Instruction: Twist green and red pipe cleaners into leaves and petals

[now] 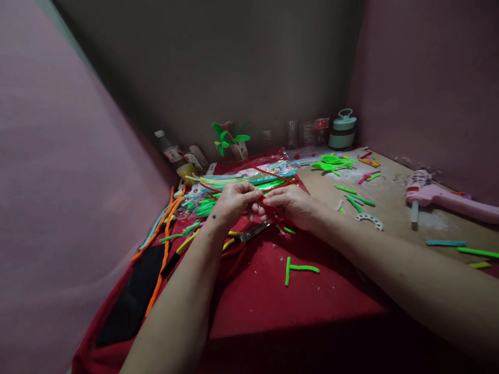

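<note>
Far left, beside your left forearm: a black pouch [130,296] lying on the red cloth [253,301], orange stems [167,252] draped along its edge. Behind these, a tilted bottle [171,151]. Next, a green-leaved flower [222,137], up against the back wall.

Mid-view: your left hand [236,200] is pinched, thumb and fingers closed on the red stems [276,215]. These sit between your hands, above the cloth, loose ends trailing. Your right hand [290,203] grips them too, fingertips close to the left's; finger detail too small to read.

Nearer you, two green stems [304,268] meet in a sideways T. Rightward, a lidded jar [343,132] at the back, a white arc [369,221] on bare desk [393,195], then a pink glue gun [448,200].
</note>
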### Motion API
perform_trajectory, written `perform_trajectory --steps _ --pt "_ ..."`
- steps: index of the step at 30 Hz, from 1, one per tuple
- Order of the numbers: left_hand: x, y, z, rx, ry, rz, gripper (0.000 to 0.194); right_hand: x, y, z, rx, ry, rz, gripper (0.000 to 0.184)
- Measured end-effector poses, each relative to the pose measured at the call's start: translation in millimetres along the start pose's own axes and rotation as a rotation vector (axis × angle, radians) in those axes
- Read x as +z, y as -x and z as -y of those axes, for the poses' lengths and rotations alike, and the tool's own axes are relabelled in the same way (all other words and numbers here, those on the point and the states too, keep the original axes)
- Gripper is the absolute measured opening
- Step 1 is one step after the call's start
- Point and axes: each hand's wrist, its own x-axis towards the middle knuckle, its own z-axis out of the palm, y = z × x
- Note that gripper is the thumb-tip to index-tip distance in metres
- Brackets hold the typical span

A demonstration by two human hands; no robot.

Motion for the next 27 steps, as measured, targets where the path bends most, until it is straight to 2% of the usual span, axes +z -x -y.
perform_trajectory --steps 3,9,14,19,23,27 --pt "-1.2 -1.1 1.6 0.003 -0.009 -0.025 0.015 1.8 0.1 -0.9 0.007 0.052 -0.016 0.005" --pt "0.9 -0.5 -0.1 0.017 -0.071 -0.087 0.012 6.5 -0.1 -1.8 -0.005 0.213 -0.069 0.015" --pt "2.8 -0.4 -0.8 0.014 -0.077 -0.086 0.012 6.9 0.4 -2.1 0.021 0.165 -0.067 0.018" --pt "3.8 -0.4 -0.7 0.011 -0.069 -0.075 0.012 5.0 0.5 -1.2 0.073 0.137 -0.044 0.009" --pt "-0.6 -2.8 1.9 0.006 0.039 -0.057 0.016 4.1 0.6 0.7 0.083 0.129 -0.087 0.008" --pt "-4.8 -4.3 3.2 -0.004 0.121 -0.116 0.014 1.9 -1.4 -0.5 0.07 0.1 -0.102 0.011"
